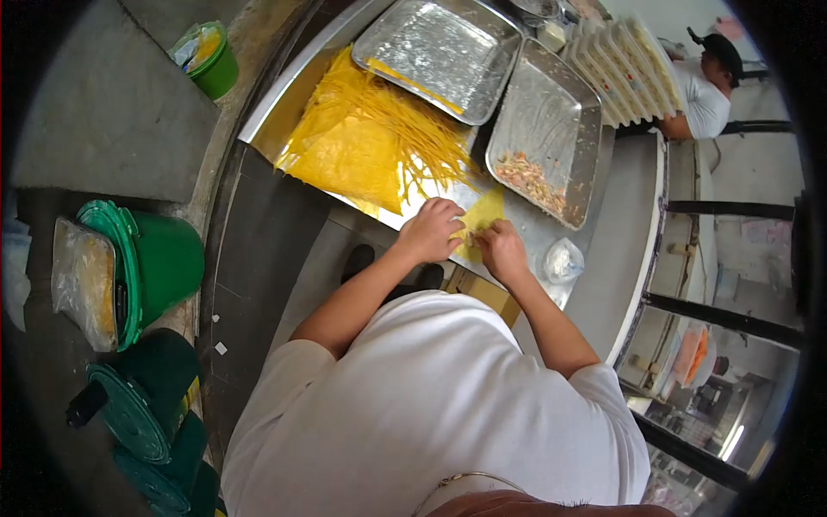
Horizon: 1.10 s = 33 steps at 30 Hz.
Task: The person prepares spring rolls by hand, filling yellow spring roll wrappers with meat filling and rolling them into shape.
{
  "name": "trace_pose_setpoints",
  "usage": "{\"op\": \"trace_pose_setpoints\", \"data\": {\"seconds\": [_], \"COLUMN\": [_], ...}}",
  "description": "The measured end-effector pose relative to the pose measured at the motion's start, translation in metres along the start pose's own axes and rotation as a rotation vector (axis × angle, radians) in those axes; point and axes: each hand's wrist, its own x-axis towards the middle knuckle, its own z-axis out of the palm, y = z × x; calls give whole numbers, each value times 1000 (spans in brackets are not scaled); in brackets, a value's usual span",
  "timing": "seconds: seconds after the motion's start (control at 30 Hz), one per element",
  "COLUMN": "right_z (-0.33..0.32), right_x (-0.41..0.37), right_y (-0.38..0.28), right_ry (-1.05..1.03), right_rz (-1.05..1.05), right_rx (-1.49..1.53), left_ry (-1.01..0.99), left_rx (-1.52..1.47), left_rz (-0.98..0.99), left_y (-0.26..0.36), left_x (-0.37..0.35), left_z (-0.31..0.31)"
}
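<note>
On the metal counter's edge lies a thin yellow sheet (488, 209), with both hands at it. My left hand (433, 229) rests at its left side, fingers curled together; what they grip is too small to name. My right hand (502, 250) pinches near the sheet's lower right part, its fingertips close to the left ones. A large pile of yellow sheets and strips (357, 138) spreads just beyond my left hand. Further off, a metal tray (541, 112) holds a chopped filling (534, 183) at its near end. A knotted plastic bag (563, 260) sits right of my right hand.
Another metal tray (439, 52) stands behind the yellow pile. Stacked white trays (624, 73) are at the back right, beside another person (702, 95). Green bins (168, 267) and a small green bucket (215, 69) stand on the left. Dark bars (724, 321) line the right.
</note>
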Motion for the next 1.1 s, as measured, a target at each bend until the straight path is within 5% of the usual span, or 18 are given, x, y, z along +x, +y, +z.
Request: {"op": "trace_pose_setpoints", "data": {"seconds": [0.47, 1.1], "right_z": [-20, 18], "right_x": [-12, -43], "right_y": [7, 60], "right_ry": [24, 152], "right_rz": [217, 169], "right_rx": [176, 461], "left_ry": [20, -47], "left_rx": [-3, 47], "left_rz": [73, -30], "left_y": [-9, 7], "left_x": [0, 9], "left_z": [10, -2]}}
